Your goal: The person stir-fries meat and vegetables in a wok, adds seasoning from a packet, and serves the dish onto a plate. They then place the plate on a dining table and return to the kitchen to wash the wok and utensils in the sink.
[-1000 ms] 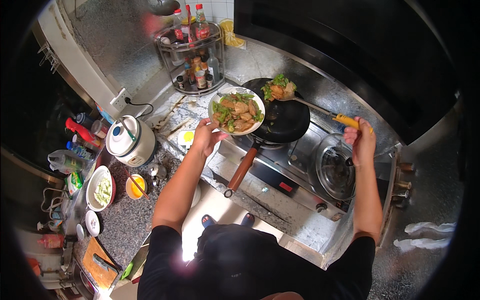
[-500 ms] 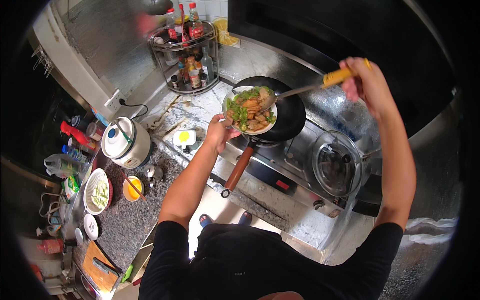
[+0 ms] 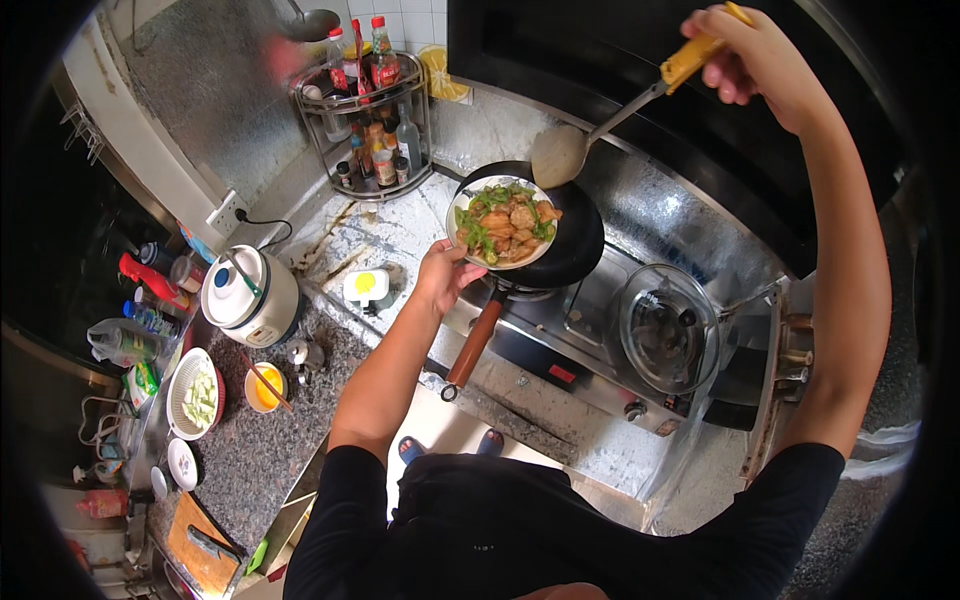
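Observation:
With my left hand [image 3: 445, 277] I grip the near left edge of a white plate [image 3: 514, 266], holding it over the black wok [image 3: 580, 235]. The plate is heaped with browned meat slices and green peppers [image 3: 505, 222]. Raised at the upper right, my right hand [image 3: 745, 50] is closed around the yellow handle of a metal wok spatula [image 3: 560, 156]. The spatula's broad blade hangs just beyond the plate's far rim, apart from the food. The wok sits on the gas stove [image 3: 590, 320], its brown wooden handle pointing toward me. The plate hides part of the wok's inside.
A glass lid [image 3: 668, 330] lies on the right burner. Bottles crowd a two-tier rack [image 3: 360, 105] at the back left. Along the left counter are a rice cooker [image 3: 250, 297], a bowl of beaten egg [image 3: 265, 387], a basket of cut vegetables [image 3: 198, 395] and a knife [image 3: 212, 543] on a cutting board.
My right hand has lifted the spatula up and away from the food on the plate, toward the back. My left hand keeps the plate over the wok, now tilted less.

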Tool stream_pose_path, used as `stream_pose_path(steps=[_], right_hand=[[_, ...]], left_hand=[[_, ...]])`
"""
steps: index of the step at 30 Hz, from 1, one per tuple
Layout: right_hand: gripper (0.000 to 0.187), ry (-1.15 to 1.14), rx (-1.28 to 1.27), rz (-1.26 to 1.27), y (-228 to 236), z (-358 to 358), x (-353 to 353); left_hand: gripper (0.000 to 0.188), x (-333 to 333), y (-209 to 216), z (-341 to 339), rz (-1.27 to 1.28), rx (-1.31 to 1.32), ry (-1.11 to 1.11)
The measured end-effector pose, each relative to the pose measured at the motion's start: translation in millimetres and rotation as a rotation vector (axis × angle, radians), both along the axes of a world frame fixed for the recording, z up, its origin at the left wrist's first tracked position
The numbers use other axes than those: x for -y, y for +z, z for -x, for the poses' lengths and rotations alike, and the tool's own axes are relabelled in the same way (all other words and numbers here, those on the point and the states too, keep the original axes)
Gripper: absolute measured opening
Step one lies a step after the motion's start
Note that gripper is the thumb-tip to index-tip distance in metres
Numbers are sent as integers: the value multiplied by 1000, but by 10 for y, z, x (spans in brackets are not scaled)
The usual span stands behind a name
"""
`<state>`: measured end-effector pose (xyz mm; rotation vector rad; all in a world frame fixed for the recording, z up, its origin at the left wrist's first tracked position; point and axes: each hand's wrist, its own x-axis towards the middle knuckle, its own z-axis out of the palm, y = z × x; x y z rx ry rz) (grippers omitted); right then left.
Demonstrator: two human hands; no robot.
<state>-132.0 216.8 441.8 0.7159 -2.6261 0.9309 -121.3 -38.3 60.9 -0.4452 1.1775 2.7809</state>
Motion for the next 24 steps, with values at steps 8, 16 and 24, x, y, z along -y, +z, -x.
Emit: stream_pose_path(steps=[8,16,24], right_hand=[[33,-153,200,461,-556,64,-1078],[20,-228,527,373,-2045,572,-908],[16,270,373,48,-2364,553,-114]], left_hand=[[23,178,-16,-16,-15,-59,29],[24,607,39,-413,34,-44,122],[22,840,125,-815,82,-52,189]])
